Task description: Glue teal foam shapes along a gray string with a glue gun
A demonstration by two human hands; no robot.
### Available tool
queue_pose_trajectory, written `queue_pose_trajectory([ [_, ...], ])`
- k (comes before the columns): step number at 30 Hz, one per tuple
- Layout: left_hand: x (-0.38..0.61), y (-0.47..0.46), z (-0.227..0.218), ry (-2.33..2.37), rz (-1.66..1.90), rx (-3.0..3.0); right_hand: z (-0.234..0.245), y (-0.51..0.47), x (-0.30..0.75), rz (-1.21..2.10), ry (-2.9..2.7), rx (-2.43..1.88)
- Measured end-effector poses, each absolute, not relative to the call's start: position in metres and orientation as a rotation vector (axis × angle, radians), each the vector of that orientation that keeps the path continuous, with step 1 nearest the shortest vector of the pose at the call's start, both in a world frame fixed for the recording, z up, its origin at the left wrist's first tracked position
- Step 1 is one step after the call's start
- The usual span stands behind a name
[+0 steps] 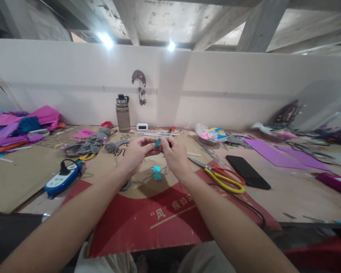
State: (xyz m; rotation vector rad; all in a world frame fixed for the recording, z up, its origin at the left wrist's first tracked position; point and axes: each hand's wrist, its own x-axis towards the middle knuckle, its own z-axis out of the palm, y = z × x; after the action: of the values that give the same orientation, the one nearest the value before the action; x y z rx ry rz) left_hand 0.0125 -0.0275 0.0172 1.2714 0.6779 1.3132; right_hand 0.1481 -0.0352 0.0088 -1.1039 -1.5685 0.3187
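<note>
Both my hands are raised over the cardboard-covered table (290, 197), pinching one small teal felt piece (158, 143) between their fingertips. My left hand (136, 152) grips it from the left with curled fingers. My right hand (174, 153) grips it from the right. Below them, on the table, lie two more teal felt pieces (157, 172) beside a thin grey cord. Scissors with yellow and red handles (220, 176) lie just right of my right wrist.
A black phone (247, 172) lies right of the scissors. A blue-and-white power strip (63, 178) sits at left, grey felt shapes (86, 146) and a water bottle (123, 113) behind. Pink and purple sheets (22, 123) pile far left, purple sheets (272, 152) right.
</note>
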Motion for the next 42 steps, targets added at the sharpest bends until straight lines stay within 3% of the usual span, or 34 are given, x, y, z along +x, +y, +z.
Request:
queue_pose_trajectory([
  [17,0.014,-0.0288,0.018,0.671,1.309,1.331,0.0108,-0.0381,0.1459,0.231,-1.631,-1.156],
  [25,0.0087,-0.0256,0.019,0.768,1.296,1.322,0.013,-0.0373,0.1449,0.432,-1.663,-1.062],
  [42,0.0089,-0.0225,0.0171,0.783,1.299,1.35,0.0131,-0.0378,0.1434,0.375,-1.613,-1.162],
])
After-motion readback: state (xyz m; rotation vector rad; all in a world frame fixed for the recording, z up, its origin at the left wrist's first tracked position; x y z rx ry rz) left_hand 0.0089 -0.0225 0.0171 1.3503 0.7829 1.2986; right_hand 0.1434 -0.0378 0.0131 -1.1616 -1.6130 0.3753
